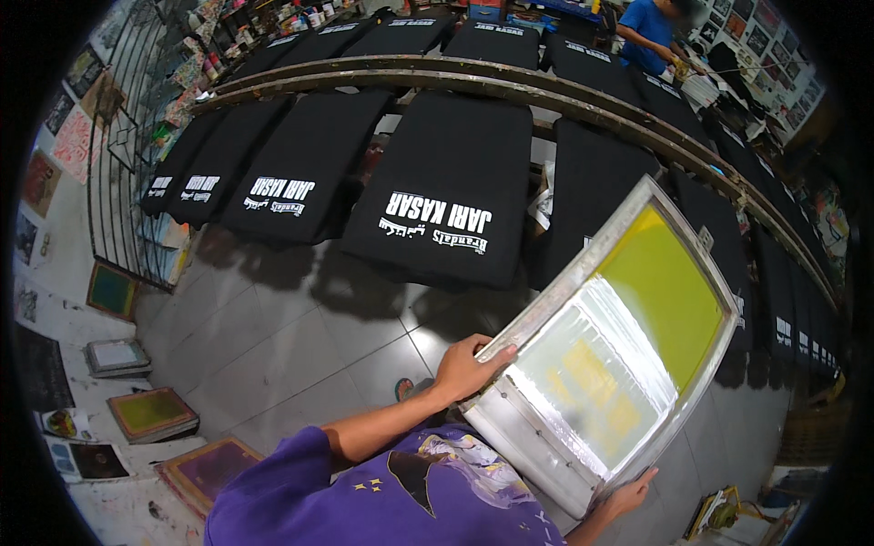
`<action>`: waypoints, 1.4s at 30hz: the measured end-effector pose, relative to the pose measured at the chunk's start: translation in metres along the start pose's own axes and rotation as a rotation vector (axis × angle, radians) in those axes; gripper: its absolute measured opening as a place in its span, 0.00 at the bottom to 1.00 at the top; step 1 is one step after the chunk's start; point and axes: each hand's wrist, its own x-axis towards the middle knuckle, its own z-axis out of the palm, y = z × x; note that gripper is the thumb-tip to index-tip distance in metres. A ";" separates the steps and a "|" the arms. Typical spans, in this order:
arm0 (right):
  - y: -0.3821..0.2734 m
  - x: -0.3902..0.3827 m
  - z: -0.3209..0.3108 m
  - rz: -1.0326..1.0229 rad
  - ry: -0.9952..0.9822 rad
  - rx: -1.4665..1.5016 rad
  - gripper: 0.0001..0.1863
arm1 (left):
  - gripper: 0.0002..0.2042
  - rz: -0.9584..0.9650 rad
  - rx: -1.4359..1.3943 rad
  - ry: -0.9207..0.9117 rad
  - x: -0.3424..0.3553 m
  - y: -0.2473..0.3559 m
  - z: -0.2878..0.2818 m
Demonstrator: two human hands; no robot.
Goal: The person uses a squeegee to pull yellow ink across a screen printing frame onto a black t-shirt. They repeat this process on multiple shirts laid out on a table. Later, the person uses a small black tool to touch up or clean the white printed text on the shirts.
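I hold a screen printing frame (663, 296) tilted in front of my body, to the right of centre. Its mesh is yellow-green in the upper part, with pale, whitish bands and yellowish marks lower down. My left hand (472, 368) is closed round the left rim, thumb on top. At the lower right corner, my right hand (630, 492) grips the edge, its fingers partly hidden by the frame. A pale bar (533, 446) with small dark dots runs along the near end. Past the frame, a black T-shirt (455, 173) with white print lies on a board.
More printed black shirts line both sides of a long wooden rail (428, 77). A person in a blue shirt (648, 35) works at the far right. Other screens, including a green one (153, 411), lean or lie at left. Grey tiles (291, 350) cover the floor.
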 end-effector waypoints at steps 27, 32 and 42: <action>-0.181 -0.194 0.366 -0.370 -0.618 0.083 0.32 | 0.31 -0.338 -0.127 0.555 0.141 -0.122 -0.274; -0.187 -0.206 0.375 -0.355 -0.607 0.067 0.31 | 0.31 -0.343 -0.126 0.526 0.157 -0.131 -0.284; -0.198 -0.205 0.382 -0.363 -0.625 0.088 0.26 | 0.26 -0.288 -0.109 0.520 0.189 -0.150 -0.286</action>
